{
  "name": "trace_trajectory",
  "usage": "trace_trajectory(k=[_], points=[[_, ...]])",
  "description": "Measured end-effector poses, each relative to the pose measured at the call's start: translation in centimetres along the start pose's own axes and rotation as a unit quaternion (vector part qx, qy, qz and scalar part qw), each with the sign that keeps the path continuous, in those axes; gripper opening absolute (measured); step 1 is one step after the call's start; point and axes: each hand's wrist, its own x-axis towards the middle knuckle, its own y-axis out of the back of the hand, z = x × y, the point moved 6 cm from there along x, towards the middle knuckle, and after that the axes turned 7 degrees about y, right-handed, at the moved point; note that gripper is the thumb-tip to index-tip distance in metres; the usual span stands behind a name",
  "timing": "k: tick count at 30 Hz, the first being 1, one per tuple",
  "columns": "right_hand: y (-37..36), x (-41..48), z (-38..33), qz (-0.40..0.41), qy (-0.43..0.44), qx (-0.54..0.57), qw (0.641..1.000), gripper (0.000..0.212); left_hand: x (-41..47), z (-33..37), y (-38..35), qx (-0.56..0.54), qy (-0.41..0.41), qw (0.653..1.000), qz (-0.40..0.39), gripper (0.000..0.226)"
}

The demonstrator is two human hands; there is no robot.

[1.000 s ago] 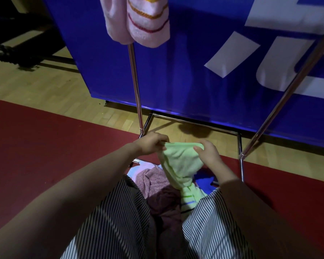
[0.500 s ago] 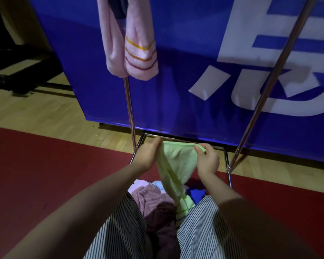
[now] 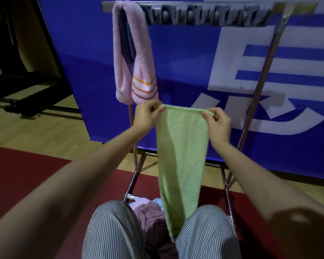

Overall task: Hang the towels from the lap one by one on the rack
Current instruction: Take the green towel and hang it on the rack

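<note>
The left hand [image 3: 146,116] and right hand [image 3: 218,122] each pinch a top corner of a light green terry towel [image 3: 181,161], stretched between them while its tail trails down to the lap. One pink striped towel [image 3: 137,58] already drapes over the chrome metal rack's [image 3: 251,101] top bar, the green one sits well below that bar, and a mauve towel pile [image 3: 153,217] still waits between the knees.

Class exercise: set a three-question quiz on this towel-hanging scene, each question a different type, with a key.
1. True or false: the green towel hangs on the rack's top bar.
2. What hangs at the bar's left end? A) pink striped towel B) blue shirt C) nothing
3. Fill in: the left hand and right hand pinch the green towel's ___ edge.
Key: 1 false; 2 A; 3 top.
</note>
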Motion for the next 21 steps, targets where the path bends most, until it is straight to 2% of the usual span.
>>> trace_trajectory(k=[2,5,6,9,11,13,16,18,21], points=[[-0.2,0.9,-1.1,-0.004,-0.001,0.021,1.0,0.002,1.6,1.4,0.8,-0.042,0.015,0.999,0.001,0.015],[-0.6,1.0,0.1,-0.081,-0.051,-0.007,0.995,0.007,1.6,1.2,0.3,0.028,0.03,0.994,-0.106,0.015],[-0.4,1.1,0.2,-0.084,-0.053,-0.014,0.995,0.008,1.4,1.0,0.6,0.046,0.022,0.992,-0.111,0.015],[0.1,1.6,-1.0,-0.058,-0.038,0.001,0.998,0.001,1.4,1.2,1.5,0.091,-0.015,0.992,-0.091,0.016],[0.0,2.2,-2.2,-0.053,-0.032,-0.006,0.998,0.012,1.9,1.1,1.8,0.094,0.001,0.993,-0.078,0.018],[-0.3,2.8,-3.3,-0.05,-0.028,-0.016,0.998,0.022,2.8,1.4,2.8,0.067,0.015,0.997,-0.03,0.019],[-0.3,3.8,-4.9,-0.061,-0.028,-0.086,0.994,0.014,3.6,2.3,3.0,0.097,0.021,0.995,-0.022,0.02],[-0.6,3.9,-5.2,-0.089,-0.055,-0.145,0.984,0.011,3.3,2.3,2.4,0.137,0.048,0.989,-0.027,0.028],[-1.5,2.9,-4.5,-0.108,-0.118,-0.16,0.974,0.022,2.2,1.7,1.3,0.151,0.109,0.982,-0.016,0.033]])
